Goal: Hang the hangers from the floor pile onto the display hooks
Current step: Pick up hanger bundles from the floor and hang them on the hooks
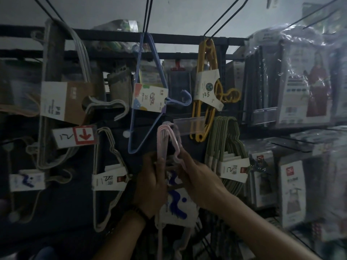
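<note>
Judged pink hanger bundle (161, 145) light, stiff, slick plastic. Left hand (150, 182) gripped its straight leg at 7 o'clock. Right hand (196, 180) pinched the bend at 5 o'clock. Both looked like good holds.

Plastic-wrapped boxed goods (300, 87) at right, red-arrow tag (84, 135), clear label strip (189, 124)

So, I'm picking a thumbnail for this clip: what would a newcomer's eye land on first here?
The pink hangers at bottom centre, gripped by the left hand and pinched by the right hand, held up against the dark rack. Next come the yellow hangers hanging upper right of centre, and the red arrow sign at left.
</note>
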### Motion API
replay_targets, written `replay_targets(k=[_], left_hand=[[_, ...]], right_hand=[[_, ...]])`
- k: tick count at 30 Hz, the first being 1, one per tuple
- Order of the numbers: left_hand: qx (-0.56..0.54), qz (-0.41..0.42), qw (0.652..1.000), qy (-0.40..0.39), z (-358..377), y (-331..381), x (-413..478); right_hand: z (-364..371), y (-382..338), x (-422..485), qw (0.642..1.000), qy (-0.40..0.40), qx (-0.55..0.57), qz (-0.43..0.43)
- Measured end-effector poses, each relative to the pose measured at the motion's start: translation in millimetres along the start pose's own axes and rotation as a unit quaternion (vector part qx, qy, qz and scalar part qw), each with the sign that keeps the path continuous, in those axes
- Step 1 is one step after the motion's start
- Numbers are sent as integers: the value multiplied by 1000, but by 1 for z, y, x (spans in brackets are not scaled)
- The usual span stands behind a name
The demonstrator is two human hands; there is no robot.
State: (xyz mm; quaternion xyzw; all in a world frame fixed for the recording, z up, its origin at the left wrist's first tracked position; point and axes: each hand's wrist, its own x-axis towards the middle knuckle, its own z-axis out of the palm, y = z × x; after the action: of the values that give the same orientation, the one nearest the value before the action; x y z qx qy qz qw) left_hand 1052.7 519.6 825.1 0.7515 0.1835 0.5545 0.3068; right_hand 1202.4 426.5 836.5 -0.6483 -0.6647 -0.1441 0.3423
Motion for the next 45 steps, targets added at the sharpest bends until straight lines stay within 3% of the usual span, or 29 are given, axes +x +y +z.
replay_targets(k=[5, 14, 20, 25, 31, 36, 40, 42, 45], left_hand=[[-23, 5, 999, -26, 8, 16, -2], [27, 124, 988, -88, 10, 26, -23], [105, 81, 985, -113, 10, 10, -8], [228, 21, 961, -158, 6, 1, -6], [309, -15, 940, -147, 0, -5, -13], [342, -60, 927, -141, -3, -8, -40], [365, -106, 918, -111, -14, -3, -81], [381, -144, 909, -92, -25, -2, -115], [401, -231, 881, -103, -48, -1, -178]], right_hand=[[0, 12, -8, 995, 87, -49, 8], [3, 21, -21, 965, 259, -34, -24], [14, 41, -8, 974, 216, -61, 31], [22, 49, 21, 985, 148, -31, 80], [28, 55, 55, 987, 115, -82, 78], [37, 65, 58, 993, 81, -57, 60], [39, 68, 41, 992, 93, 0, 79], [40, 57, 10, 982, 142, 50, 113], [57, 28, -45, 974, 207, 58, 66]])
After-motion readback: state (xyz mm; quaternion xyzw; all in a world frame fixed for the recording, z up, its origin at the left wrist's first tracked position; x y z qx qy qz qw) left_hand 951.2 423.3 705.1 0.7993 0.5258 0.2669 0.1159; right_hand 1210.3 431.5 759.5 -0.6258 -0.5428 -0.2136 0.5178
